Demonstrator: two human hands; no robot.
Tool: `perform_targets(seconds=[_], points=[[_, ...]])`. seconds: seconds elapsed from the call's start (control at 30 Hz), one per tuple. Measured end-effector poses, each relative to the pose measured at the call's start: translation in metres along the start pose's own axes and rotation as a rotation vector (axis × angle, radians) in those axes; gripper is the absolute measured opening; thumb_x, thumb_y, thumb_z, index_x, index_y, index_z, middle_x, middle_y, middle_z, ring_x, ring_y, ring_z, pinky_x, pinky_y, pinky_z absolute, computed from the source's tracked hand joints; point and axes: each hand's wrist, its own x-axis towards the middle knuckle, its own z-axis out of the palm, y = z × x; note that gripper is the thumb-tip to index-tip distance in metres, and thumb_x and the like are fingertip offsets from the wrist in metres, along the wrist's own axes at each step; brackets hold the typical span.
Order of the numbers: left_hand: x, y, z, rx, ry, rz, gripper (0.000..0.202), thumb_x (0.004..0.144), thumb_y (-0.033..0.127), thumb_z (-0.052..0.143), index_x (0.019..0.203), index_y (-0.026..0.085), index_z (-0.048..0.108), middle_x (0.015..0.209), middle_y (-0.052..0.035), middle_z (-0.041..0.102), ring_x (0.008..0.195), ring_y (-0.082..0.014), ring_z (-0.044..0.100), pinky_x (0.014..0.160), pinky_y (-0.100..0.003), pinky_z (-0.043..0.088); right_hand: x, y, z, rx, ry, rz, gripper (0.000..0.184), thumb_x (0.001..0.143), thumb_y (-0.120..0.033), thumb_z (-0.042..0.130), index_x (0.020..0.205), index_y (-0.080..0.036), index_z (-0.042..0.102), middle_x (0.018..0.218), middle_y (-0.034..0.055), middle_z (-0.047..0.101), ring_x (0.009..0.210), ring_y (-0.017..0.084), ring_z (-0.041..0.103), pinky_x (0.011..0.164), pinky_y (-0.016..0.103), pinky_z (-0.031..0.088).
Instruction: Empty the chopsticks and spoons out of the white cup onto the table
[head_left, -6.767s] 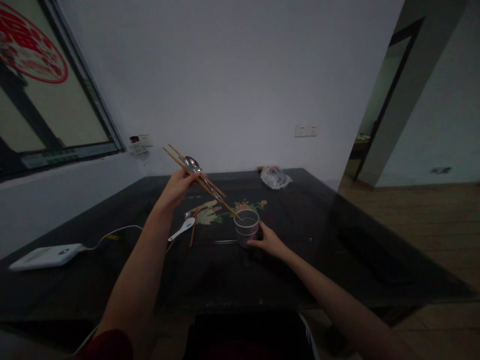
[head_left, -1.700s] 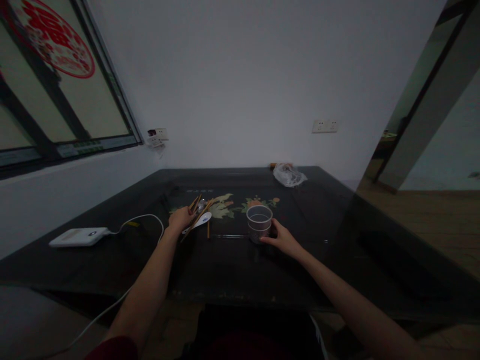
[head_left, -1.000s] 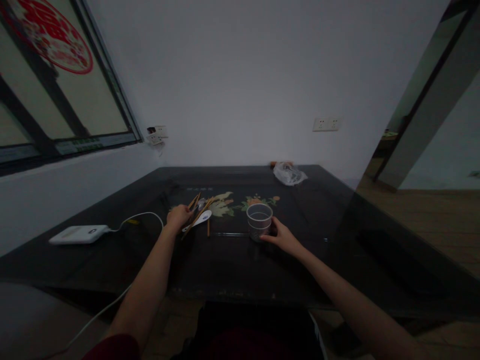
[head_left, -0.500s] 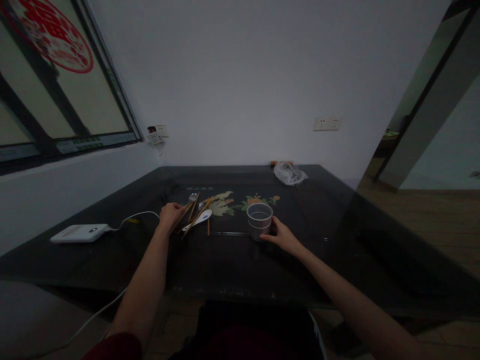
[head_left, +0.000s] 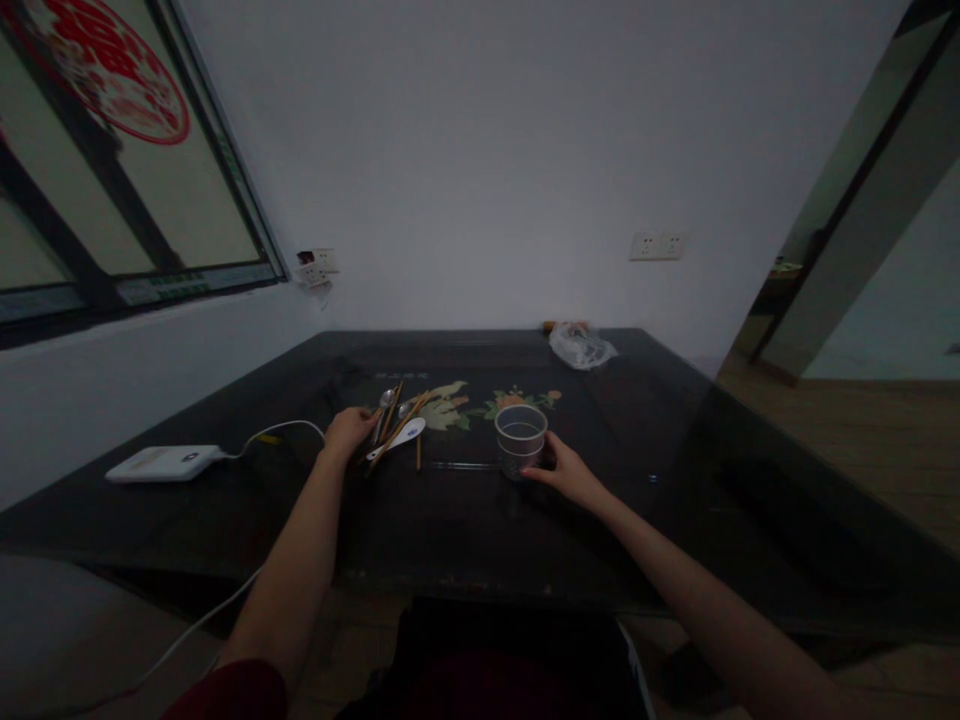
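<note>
A clear plastic cup stands upright on the dark table. My right hand grips its right side, with thumb and fingers closed around the wall. At the left, my left hand rests against a loose pile of utensils, fingers bent together; whatever they pinch is hidden. Beside its fingertips lie a metal spoon and several wooden chopsticks. Among the sticks is a second metal spoon. A white soup spoon with a blue mark lies partly under a chopstick.
A white power bank with a white cable lies on the left of the table. Near the wall sits a crumpled clear plastic bag. A dark flat object lies at the right.
My left hand has shifted slightly right and closer in against the utensils, covering less of the metal spoon's handle. My right hand stays on the cup, which has not visibly moved.
</note>
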Motion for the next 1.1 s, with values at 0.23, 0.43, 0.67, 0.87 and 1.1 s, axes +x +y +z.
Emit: perform_targets(seconds=[0.23, 0.43, 0.67, 0.87, 1.1], points=[[0.003, 0.014, 0.020, 0.140, 0.075, 0.154, 0.053, 0.085, 0.053, 0.043, 0.126, 0.023, 0.054, 0.126, -0.0138, 0.057, 0.114, -0.0294, 0.054, 0.091, -0.036, 0.042, 0.000, -0.001, 0.000, -0.026, 0.008, 0.000, 0.066, 0.065, -0.036, 0.076, 0.122, -0.019, 0.047, 0.125, 0.0132, 0.057, 0.115, 0.027, 0.055, 0.099, 0.045, 0.043], [0.003, 0.019, 0.030, 0.182, 0.023, 0.225, 0.047, 0.086, 0.049, 0.041, 0.124, 0.025, 0.057, 0.127, -0.0123, 0.056, 0.118, -0.0291, 0.050, 0.096, -0.037, 0.036, 0.001, 0.002, 0.001, -0.008, 0.009, 0.005, 0.067, 0.065, -0.036, 0.076, 0.122, -0.019, 0.046, 0.124, 0.0132, 0.057, 0.115, 0.027, 0.055, 0.099, 0.044, 0.043], [-0.007, 0.031, 0.033, 0.150, -0.018, 0.230, 0.051, 0.084, 0.053, 0.041, 0.125, 0.027, 0.055, 0.129, -0.0116, 0.054, 0.118, -0.0307, 0.048, 0.095, -0.039, 0.036, 0.001, -0.001, 0.001, -0.009, 0.007, 0.026, 0.065, 0.064, -0.035, 0.076, 0.119, -0.018, 0.047, 0.121, 0.0127, 0.059, 0.113, 0.026, 0.056, 0.099, 0.044, 0.043], [-0.020, 0.042, 0.029, 0.162, -0.023, 0.196, 0.050, 0.086, 0.049, 0.037, 0.128, 0.027, 0.053, 0.130, -0.0134, 0.052, 0.119, -0.0339, 0.047, 0.093, -0.041, 0.038, 0.000, -0.003, 0.001, -0.030, 0.010, 0.007, 0.064, 0.065, -0.035, 0.076, 0.119, -0.018, 0.048, 0.121, 0.0133, 0.059, 0.111, 0.027, 0.057, 0.097, 0.044, 0.044], [-0.030, 0.049, 0.020, 0.178, -0.004, 0.230, 0.056, 0.086, 0.046, 0.043, 0.137, 0.025, 0.040, 0.125, -0.0140, 0.056, 0.113, -0.0314, 0.053, 0.091, -0.037, 0.040, 0.000, -0.003, 0.001, -0.038, 0.020, 0.007, 0.063, 0.064, -0.033, 0.077, 0.119, -0.019, 0.049, 0.121, 0.0123, 0.060, 0.112, 0.027, 0.056, 0.098, 0.046, 0.044]])
